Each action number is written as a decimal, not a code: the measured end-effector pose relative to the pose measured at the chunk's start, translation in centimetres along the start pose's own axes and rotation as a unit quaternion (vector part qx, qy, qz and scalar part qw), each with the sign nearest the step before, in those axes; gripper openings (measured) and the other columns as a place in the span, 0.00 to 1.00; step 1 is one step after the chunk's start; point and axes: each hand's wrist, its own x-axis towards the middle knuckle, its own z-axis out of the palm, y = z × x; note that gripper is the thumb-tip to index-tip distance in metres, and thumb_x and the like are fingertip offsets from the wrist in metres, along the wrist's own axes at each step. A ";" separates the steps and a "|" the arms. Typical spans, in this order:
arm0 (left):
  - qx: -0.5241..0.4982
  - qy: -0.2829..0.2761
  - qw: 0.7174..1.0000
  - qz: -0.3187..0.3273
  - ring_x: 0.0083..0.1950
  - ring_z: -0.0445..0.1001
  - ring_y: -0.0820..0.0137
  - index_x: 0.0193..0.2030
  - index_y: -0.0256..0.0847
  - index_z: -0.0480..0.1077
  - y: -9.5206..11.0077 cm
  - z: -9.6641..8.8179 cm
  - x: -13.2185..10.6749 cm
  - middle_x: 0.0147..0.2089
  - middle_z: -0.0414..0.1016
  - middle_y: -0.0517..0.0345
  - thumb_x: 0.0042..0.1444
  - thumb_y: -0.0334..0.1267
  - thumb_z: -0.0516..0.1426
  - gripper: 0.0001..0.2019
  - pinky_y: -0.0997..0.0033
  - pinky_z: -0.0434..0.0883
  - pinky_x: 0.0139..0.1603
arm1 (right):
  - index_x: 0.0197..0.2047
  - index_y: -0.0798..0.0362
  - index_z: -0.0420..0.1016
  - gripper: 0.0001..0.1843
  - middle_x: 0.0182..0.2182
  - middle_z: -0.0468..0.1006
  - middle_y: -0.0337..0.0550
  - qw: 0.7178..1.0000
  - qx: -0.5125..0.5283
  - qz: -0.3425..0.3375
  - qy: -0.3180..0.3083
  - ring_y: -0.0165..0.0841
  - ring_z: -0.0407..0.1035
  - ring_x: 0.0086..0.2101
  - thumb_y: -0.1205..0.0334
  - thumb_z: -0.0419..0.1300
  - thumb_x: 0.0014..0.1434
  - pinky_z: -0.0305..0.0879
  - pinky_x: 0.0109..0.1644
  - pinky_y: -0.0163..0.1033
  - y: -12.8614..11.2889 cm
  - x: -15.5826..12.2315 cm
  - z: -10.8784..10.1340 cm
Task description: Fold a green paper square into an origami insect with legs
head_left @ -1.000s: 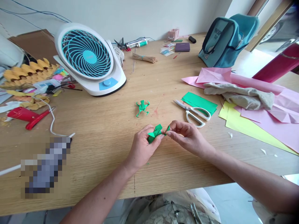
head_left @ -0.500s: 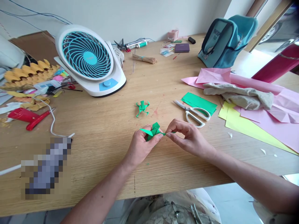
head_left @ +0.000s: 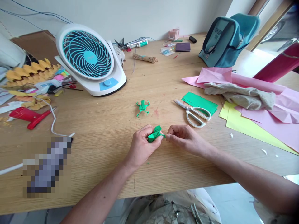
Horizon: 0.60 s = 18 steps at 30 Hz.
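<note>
Origami figure (head_left: 154, 135) of green paper sits pinched in your left hand (head_left: 142, 146), while your right hand (head_left: 185, 139) has fingertips at the tip of its slim leg (head_left: 163, 135); whether they grip it, I cannot tell. Beyond your hands, one origami frog (head_left: 142, 107) looks finished; leg shaping on yours appears incomplete.

Bright, diffuse daylight comes from the upper right of the frame, leaving a pale sheen across the right of the tabletop (head_left: 240, 161) and only soft shadows. Wide-angle distortion stretches the edges, the upper right corner darkens, and coarse pixelation covers an object (head_left: 48, 165) at lower left.
</note>
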 end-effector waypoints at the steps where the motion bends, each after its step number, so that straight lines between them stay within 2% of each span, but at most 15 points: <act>1: -0.018 -0.004 1.000 -0.016 0.31 0.66 0.74 0.28 0.37 0.74 -0.1 -0.1 0.1 0.27 0.69 0.61 0.55 0.35 0.60 0.06 0.74 0.64 0.35 | 0.29 0.54 0.70 0.21 0.22 0.66 0.35 1.000 -0.003 -0.007 -0.005 0.27 0.57 0.23 0.46 0.58 0.64 0.53 0.25 0.34 0.1 0.0 -0.1; 3: -0.082 -0.029 0.994 -0.073 0.29 0.67 0.74 0.30 0.37 0.74 -0.4 -0.3 0.2 0.27 0.71 0.61 0.54 0.37 0.60 0.06 0.74 0.64 0.32 | 0.33 0.54 0.73 0.19 0.26 0.72 0.39 0.998 -0.027 -0.053 0.001 0.29 0.65 0.27 0.49 0.53 0.69 0.61 0.30 0.35 0.1 0.0 -0.3; 5: -0.159 -0.060 0.976 -0.135 0.27 0.67 0.74 0.29 0.37 0.74 -0.7 -0.5 0.4 0.25 0.71 0.61 0.52 0.39 0.61 0.08 0.74 0.64 0.29 | 0.40 0.53 0.75 0.14 0.34 0.77 0.44 0.987 -0.074 -0.140 0.018 0.32 0.71 0.35 0.57 0.50 0.71 0.68 0.39 0.38 0.1 0.0 -0.6; 8: -0.240 -0.094 0.950 -0.178 0.26 0.68 0.74 0.28 0.36 0.73 -0.9 -0.6 0.7 0.23 0.72 0.60 0.48 0.41 0.64 0.09 0.74 0.64 0.29 | 0.49 0.51 0.75 0.12 0.41 0.78 0.48 0.941 -0.170 -0.291 0.012 0.34 0.73 0.40 0.67 0.51 0.69 0.70 0.44 0.41 0.2 0.2 -1.2; 10: -0.267 -0.113 0.939 -0.187 0.26 0.68 0.74 0.28 0.36 0.74 -0.8 -0.6 0.7 0.23 0.72 0.60 0.46 0.41 0.65 0.10 0.74 0.65 0.30 | 0.50 0.50 0.75 0.14 0.41 0.78 0.50 0.911 -0.212 -0.354 -0.001 0.35 0.73 0.41 0.69 0.51 0.68 0.70 0.44 0.41 0.3 0.3 -1.6; 12: -0.272 -0.122 0.935 -0.192 0.26 0.68 0.74 0.28 0.36 0.74 -0.8 -0.5 0.7 0.23 0.72 0.60 0.45 0.41 0.66 0.10 0.73 0.65 0.31 | 0.50 0.50 0.75 0.15 0.40 0.78 0.50 0.895 -0.233 -0.380 -0.004 0.36 0.74 0.41 0.71 0.51 0.67 0.71 0.44 0.42 0.3 0.3 -1.8; 14: -0.263 -0.115 0.940 -0.183 0.27 0.68 0.74 0.28 0.36 0.75 -0.8 -0.5 0.6 0.24 0.72 0.60 0.46 0.42 0.66 0.11 0.74 0.65 0.31 | 0.51 0.50 0.74 0.14 0.41 0.78 0.50 0.893 -0.245 -0.377 -0.004 0.36 0.74 0.41 0.70 0.53 0.67 0.71 0.45 0.42 0.2 0.2 -1.9; 18: -0.229 -0.082 0.960 -0.138 0.26 0.65 0.76 0.27 0.36 0.73 -0.8 -0.7 0.5 0.24 0.69 0.62 0.50 0.42 0.65 0.11 0.75 0.62 0.29 | 0.53 0.52 0.72 0.15 0.42 0.78 0.50 0.920 -0.229 -0.318 -0.013 0.38 0.74 0.42 0.61 0.62 0.64 0.72 0.45 0.43 0.1 -0.1 -1.5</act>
